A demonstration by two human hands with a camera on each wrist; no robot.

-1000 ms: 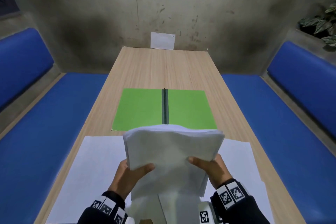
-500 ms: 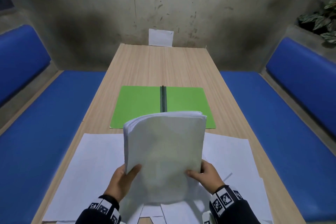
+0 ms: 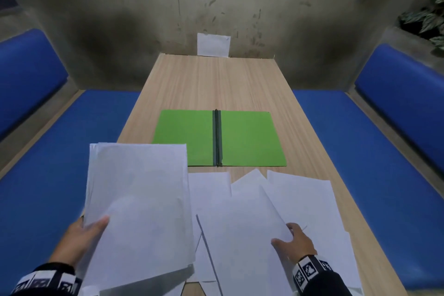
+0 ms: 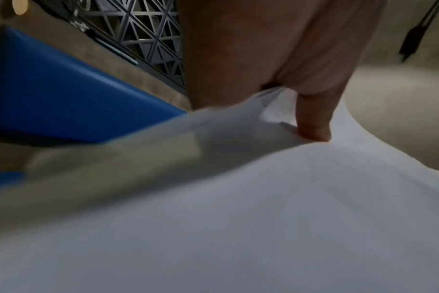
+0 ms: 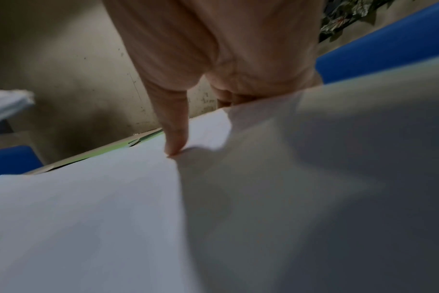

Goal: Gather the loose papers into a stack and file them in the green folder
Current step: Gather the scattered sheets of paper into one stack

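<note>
The green folder (image 3: 247,137) lies open and flat in the middle of the wooden table (image 3: 216,84), and shows as a green sliver (image 5: 118,147) in the right wrist view. My left hand (image 3: 89,228) grips a stack of white papers (image 3: 137,199) by its near left corner and holds it over the table's left side. Its thumb (image 4: 313,126) presses on the top sheet (image 4: 238,218). My right hand (image 3: 288,235) pinches the right edge of one loose sheet (image 3: 240,235), thumb (image 5: 173,138) on top. Its other fingers are hidden under the sheet (image 5: 100,208).
More loose white sheets (image 3: 302,199) lie overlapped on the near right of the table, just short of the folder. A small white card (image 3: 213,44) leans on the far wall. Blue benches (image 3: 48,175) run along both sides, with a plant (image 3: 430,19) at the far right.
Both hands held the stack upright at the centre. Now the left hand alone holds it, lower and off to the left; the right hand let go and took hold of a loose sheet.
</note>
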